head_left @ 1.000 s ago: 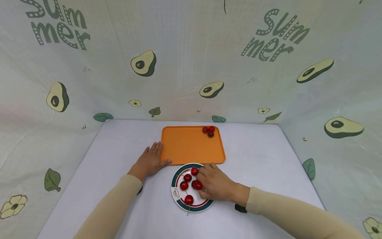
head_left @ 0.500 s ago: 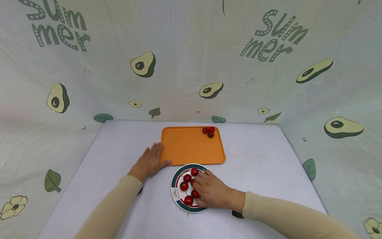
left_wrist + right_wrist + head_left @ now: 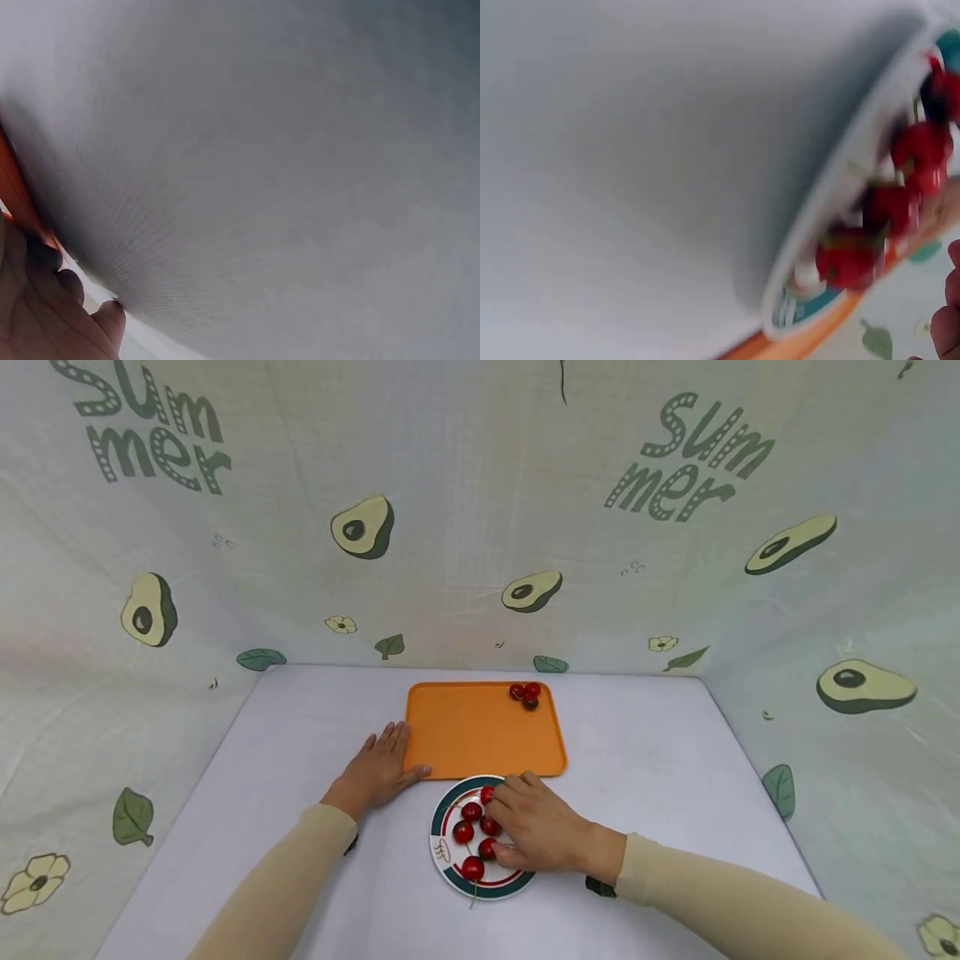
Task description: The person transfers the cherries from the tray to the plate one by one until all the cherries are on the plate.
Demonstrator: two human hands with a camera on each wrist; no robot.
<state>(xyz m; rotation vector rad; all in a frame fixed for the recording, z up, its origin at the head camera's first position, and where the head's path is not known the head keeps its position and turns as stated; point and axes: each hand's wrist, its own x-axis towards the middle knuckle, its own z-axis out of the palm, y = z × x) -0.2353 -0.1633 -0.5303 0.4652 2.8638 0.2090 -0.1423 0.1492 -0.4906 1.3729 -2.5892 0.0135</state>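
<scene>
My right hand (image 3: 542,827) is over the right side of the round plate (image 3: 442,878), its fingers bent down and the thumb spread apart from them. No cherry shows in its grasp. Close by the thumb lies a cherry (image 3: 487,849); another cherry (image 3: 490,824) sits at the gap between thumb and fingers. Several red cherries with stems rest on the plate, including a front cherry (image 3: 472,868) whose stem crosses the rim. In the right wrist view, fingertips (image 3: 949,300) appear beyond the piled cherries (image 3: 851,259). My left hand (image 3: 377,768) lies flat, fingers straight, against the orange tray's left edge.
The orange tray (image 3: 480,735) lies just behind the plate, with three cherries (image 3: 530,702) grouped in its back right corner. A white tabletop (image 3: 645,760) surrounds both. Behind and beside it hangs a printed cloth (image 3: 450,510) with avocados and lettering.
A cherry at the right hand's fingers was set down lower on the plate, near the front one. The hand then drew slightly back and up from it. The left hand stays put.
</scene>
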